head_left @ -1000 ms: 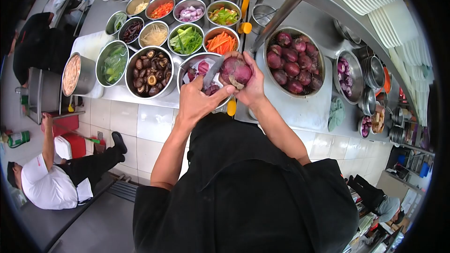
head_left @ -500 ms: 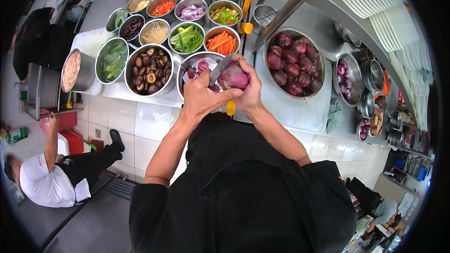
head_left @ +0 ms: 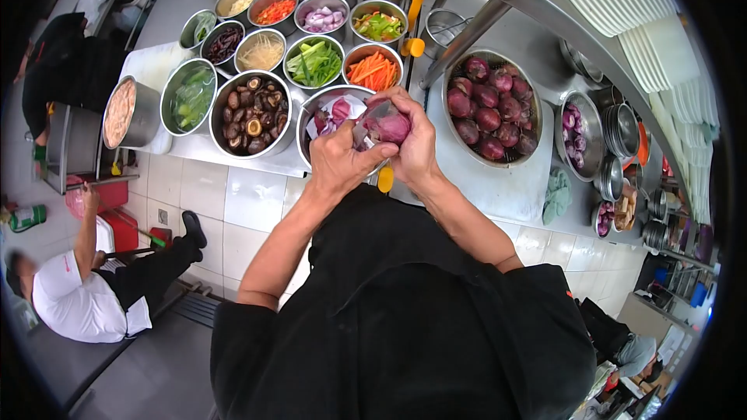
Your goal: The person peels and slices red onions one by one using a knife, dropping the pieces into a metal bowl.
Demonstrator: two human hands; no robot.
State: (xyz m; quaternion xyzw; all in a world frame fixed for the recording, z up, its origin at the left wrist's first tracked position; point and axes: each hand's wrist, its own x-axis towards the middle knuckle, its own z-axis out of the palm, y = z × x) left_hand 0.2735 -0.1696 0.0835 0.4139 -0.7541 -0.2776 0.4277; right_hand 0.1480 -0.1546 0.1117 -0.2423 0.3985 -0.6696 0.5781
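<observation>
A red onion sits in my right hand, whose fingers curl around its far and right sides. My left hand is closed on a knife, its handle hidden in the grip and its blade against the onion's left side. The left thumb reaches across under the onion, near the right thumb. Just beyond and below the hands stands a metal pot holding purple onion skins. To the right, a perforated metal bowl holds several whole red onions.
Metal pots of mushrooms, green leaves, carrot strips and other cut food line the counter. A bowl of peeled onions and a green cloth lie right. A shelf post rises ahead. Another person is at left.
The knife blade has turned lower against the onion, and less of it shows. Both hands remain together over the pot. The whole view has shifted slightly.
</observation>
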